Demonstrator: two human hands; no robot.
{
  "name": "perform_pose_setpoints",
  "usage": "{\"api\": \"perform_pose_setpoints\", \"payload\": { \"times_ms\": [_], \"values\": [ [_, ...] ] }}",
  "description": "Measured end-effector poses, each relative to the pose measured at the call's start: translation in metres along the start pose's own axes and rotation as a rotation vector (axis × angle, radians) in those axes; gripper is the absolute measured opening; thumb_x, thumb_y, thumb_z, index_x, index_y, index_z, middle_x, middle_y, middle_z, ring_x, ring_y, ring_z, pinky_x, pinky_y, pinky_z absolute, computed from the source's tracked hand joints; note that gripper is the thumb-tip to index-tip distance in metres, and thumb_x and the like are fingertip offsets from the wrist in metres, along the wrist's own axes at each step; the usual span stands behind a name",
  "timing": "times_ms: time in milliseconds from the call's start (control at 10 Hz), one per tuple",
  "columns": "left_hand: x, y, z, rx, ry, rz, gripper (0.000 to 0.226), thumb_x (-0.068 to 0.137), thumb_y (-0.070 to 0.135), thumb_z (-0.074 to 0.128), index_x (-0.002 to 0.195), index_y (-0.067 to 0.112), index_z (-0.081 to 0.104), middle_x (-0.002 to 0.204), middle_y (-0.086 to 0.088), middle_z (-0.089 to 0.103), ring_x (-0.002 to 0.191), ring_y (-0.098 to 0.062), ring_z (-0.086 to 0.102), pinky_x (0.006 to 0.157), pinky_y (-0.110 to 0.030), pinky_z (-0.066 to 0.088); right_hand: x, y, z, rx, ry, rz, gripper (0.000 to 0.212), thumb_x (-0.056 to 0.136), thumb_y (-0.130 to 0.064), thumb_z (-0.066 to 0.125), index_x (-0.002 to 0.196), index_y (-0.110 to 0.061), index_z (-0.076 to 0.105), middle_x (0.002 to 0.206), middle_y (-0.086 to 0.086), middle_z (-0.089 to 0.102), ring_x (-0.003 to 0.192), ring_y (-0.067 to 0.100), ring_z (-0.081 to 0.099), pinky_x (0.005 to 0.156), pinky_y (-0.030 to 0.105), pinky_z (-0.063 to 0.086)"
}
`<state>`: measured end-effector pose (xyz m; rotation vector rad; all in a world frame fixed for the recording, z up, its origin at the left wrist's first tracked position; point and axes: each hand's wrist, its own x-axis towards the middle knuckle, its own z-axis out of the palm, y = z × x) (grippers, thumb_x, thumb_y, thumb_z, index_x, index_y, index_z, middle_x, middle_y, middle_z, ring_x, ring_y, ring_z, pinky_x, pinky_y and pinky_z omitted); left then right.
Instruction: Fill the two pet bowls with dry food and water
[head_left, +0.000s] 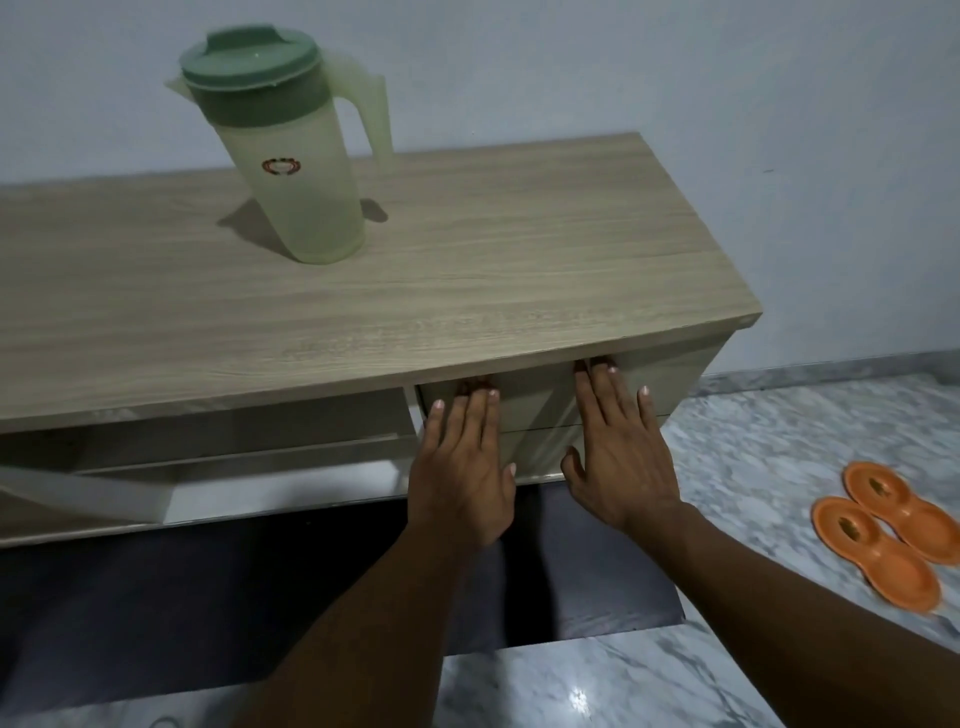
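Hands flat, fingers straight: left hand (460, 467) and right hand (618, 452) press side by side on the drawer front (540, 410), gripping nothing. Orange pet bowls (878, 551) lie on the marble floor (779, 441) (well to the right); the pitcher (291, 156) stands on the tabletop (467, 260).

A light wood-grain desk (467, 270) stands against a plain pale blue-grey wall (675, 78) beyond the left hand (460, 467) and right hand (618, 457), its pale drawer fronts (535, 410) directly under them. Grey-veined white marble floor (753, 467) spreads right of the right hand, with a glossy light glint (579, 699) nearer than both.
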<state>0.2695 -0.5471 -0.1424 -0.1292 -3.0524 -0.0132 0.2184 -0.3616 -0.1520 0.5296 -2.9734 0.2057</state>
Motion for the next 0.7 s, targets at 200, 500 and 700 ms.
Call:
{"api": "perform_pose_setpoints", "payload": {
  "times_ms": [200,500,700],
  "values": [
    [-0.02,0.01,-0.026,-0.034,-0.039,0.02,0.078,0.09,0.041,0.045,0.155,0.002,0.027,0.162,-0.018,0.025,0.151,-0.033,0.022,0.12,-0.053,0.024,-0.019,-0.001,-0.026,0.051,0.061,-0.08,0.077,0.087,-0.027,0.06,0.157,-0.006,0.033,0.165,0.011,0.029,0.155,0.027,0.022,0.123,0.052,0.025],
    [0.017,0.008,-0.199,0.033,0.101,0.106,0.068,0.103,0.042,0.026,0.159,0.014,0.002,0.168,-0.006,0.003,0.155,-0.022,0.0,0.126,-0.041,0.005,0.028,-0.012,-0.184,0.041,0.308,-0.222,0.068,0.094,-0.034,0.052,0.155,-0.008,0.036,0.161,0.012,0.038,0.151,0.027,0.032,0.122,0.048,0.029],
    [0.072,-0.006,-0.387,0.109,0.425,0.137,0.068,0.102,0.04,0.029,0.16,0.012,0.007,0.168,-0.006,0.005,0.155,-0.023,0.001,0.126,-0.041,0.006,0.089,-0.032,-0.378,-0.01,0.569,-0.32,0.067,0.099,-0.037,0.044,0.158,-0.01,0.03,0.165,0.007,0.031,0.155,0.022,0.022,0.124,0.046,0.025]
  ]
}}
